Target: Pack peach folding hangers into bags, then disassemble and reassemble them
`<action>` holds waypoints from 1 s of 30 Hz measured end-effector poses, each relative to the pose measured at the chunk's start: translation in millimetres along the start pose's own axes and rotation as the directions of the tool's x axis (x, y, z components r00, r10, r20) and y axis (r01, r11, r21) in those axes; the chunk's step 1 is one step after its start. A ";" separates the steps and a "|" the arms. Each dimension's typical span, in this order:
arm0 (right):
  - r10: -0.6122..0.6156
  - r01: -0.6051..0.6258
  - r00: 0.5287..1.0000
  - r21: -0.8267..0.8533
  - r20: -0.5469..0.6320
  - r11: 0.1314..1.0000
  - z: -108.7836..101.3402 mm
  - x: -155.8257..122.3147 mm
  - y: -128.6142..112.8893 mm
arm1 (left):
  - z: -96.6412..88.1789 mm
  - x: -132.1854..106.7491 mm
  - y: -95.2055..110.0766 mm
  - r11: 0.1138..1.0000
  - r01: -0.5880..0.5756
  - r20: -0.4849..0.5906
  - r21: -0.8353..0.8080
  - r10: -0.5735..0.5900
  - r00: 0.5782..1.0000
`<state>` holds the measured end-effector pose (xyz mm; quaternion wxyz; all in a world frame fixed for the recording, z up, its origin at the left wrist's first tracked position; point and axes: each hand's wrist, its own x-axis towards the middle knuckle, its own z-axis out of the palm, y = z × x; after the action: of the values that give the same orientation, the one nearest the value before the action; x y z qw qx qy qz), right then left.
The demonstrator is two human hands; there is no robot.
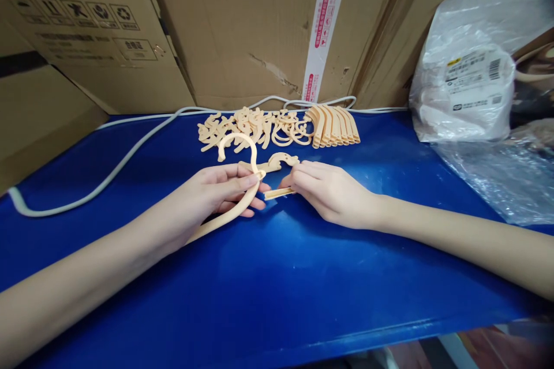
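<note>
My left hand (229, 189) pinches a beige plastic clothes hanger near its joint. The hanger's hook (244, 137) curves up above the fingers, and one curved hanger arm (225, 220) slants down to the left beneath the palm. In my right hand (331, 191) is a separate beige hanger arm (278, 193), its channelled end pointing left at the left fingertips. A small gap lies between that end and the hanger. Just behind both hands, another beige curved piece (283, 159) rests on the blue table; fingers cover part of it.
Loose beige hooks and small pieces (251, 124) lie heaped at the table's back, beside a row of curved arms (335, 125). A white cable (130, 155) loops across the left. Cardboard boxes (268, 29) wall the back; plastic bags (467, 92) sit at right.
</note>
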<state>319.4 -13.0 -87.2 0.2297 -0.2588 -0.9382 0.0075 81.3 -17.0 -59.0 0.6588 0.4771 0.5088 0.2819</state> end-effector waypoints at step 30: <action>0.000 -0.002 0.999 -0.072 -0.038 0.997 -1.8 -3.8 -6.1 | -0.1 -0.9 -2.5 0.999 -0.016 0.165 0.051 0.007 0.986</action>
<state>320.2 -20.4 -86.4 0.2381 -0.2676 -0.9331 -0.0312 80.6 -18.7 -61.0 0.6843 0.5186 0.4571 0.2320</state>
